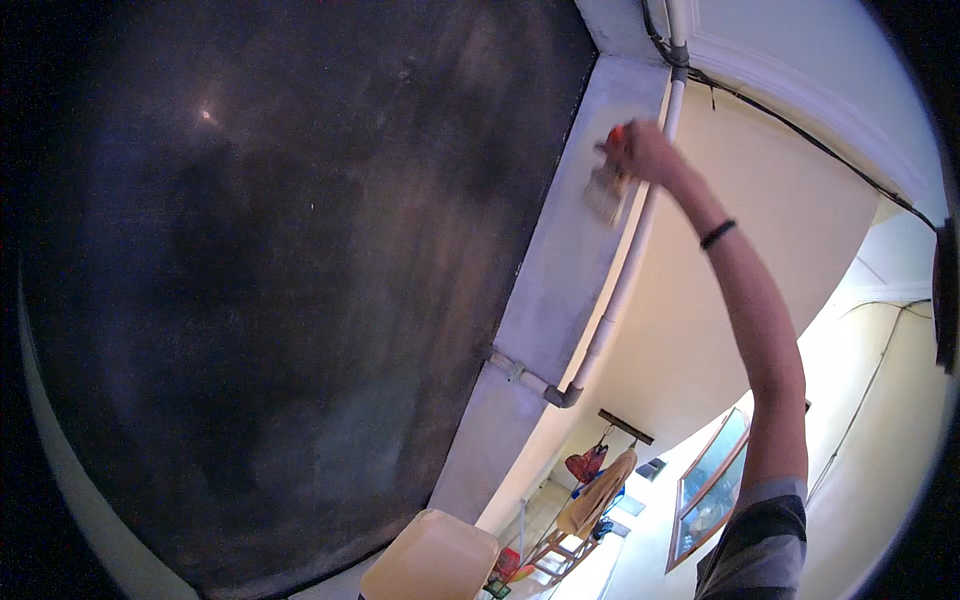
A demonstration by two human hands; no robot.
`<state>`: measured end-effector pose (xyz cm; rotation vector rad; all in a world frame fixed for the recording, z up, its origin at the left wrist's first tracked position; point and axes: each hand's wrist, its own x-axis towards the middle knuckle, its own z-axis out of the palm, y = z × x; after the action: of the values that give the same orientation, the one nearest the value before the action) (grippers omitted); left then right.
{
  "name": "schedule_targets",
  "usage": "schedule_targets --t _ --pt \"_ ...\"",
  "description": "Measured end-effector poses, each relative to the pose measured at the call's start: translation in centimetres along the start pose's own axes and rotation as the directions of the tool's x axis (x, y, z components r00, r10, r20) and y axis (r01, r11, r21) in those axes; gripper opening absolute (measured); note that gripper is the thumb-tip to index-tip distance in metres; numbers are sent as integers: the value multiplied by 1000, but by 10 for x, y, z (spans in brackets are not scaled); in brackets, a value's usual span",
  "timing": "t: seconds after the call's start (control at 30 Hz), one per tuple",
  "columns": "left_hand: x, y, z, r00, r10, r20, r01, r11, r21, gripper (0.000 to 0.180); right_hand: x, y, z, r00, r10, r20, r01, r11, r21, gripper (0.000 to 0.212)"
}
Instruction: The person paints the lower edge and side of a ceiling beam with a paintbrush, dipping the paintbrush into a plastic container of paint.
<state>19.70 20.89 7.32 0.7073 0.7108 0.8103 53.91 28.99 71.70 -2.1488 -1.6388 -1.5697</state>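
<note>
My right arm reaches up from the lower right, with a dark band on the wrist. Its hand (648, 155) is closed around the red-orange handle of a wide flat brush (604, 194), blurred by motion. The pale bristles hang down in front of a grey-lilac wall strip (560, 250); I cannot tell whether they touch it. A pale pipe (630, 260) runs along the strip, close to the hand. My left hand is out of the picture.
A large dark panel (330, 260) fills the left side. A black cable (800, 132) crosses the upper right. Low down are a cream rounded board (432, 556), a hanger rail (626, 427) with cloth and a bag, a wooden ladder-like frame (550, 562) and a wood-framed window (708, 485).
</note>
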Motion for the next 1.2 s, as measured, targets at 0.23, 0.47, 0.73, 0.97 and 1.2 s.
schedule_targets --t 0.23,0.47,0.73,0.97,1.2 --pt "5 12 17 998 56 -32 -57 998 -23 89 95 28 -43 876 -273 -397 67 885 -460 30" --pt "29 -1 2 993 107 40 -106 994 -31 91 61 45 46 934 -356 -34 246 709 -661 20" --pt "14 17 -5 999 51 -2 -51 999 11 99 -58 -106 66 863 -472 180 502 838 -213 18" --pt "12 14 -3 998 -25 60 22 998 59 101 22 -3 -10 989 -51 141 54 998 -18 39" --pt "11 15 -5 996 -42 79 36 996 76 101 40 36 -46 964 -214 -160 85 814 -574 30"
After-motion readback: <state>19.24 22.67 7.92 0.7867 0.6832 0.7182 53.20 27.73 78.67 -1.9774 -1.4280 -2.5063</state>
